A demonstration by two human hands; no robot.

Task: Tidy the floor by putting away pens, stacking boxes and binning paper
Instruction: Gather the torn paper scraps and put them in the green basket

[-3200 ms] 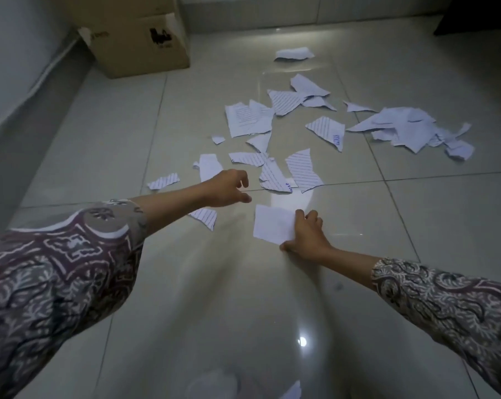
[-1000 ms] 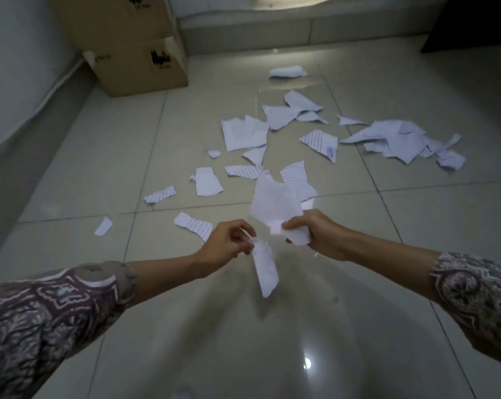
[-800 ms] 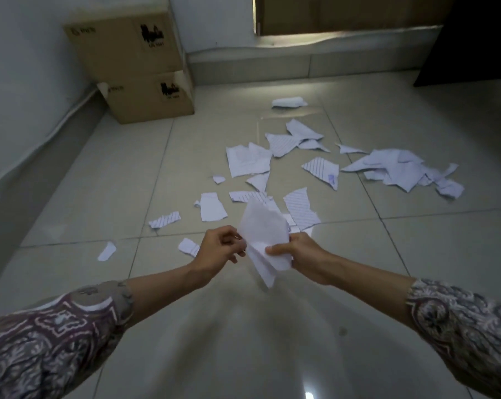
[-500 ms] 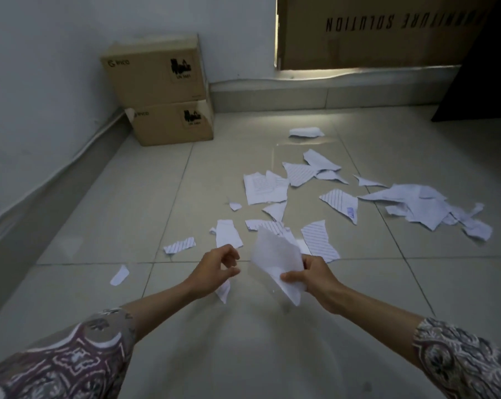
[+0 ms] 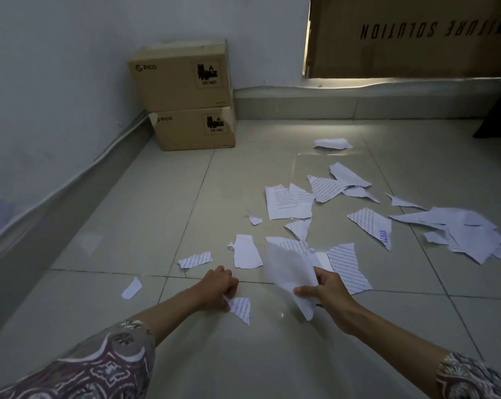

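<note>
My right hand grips a small bundle of white torn paper pieces, held upright above the floor. My left hand is down at the floor, fingers pinching a lined paper scrap. Several more torn sheets lie scattered on the tiles ahead, among them a lined piece just beyond my right hand and a pile at the right. Two cardboard boxes stand stacked in the far left corner.
A small scrap lies to the left of my left hand. A grey wall with a cable along its skirting runs down the left. A big cardboard panel leans on the far wall above a low step.
My left hand passed its piece to the right hand's bundle, then dropped to the floor onto the lined scrap. The view has tilted up, showing the stacked boxes and far wall.
</note>
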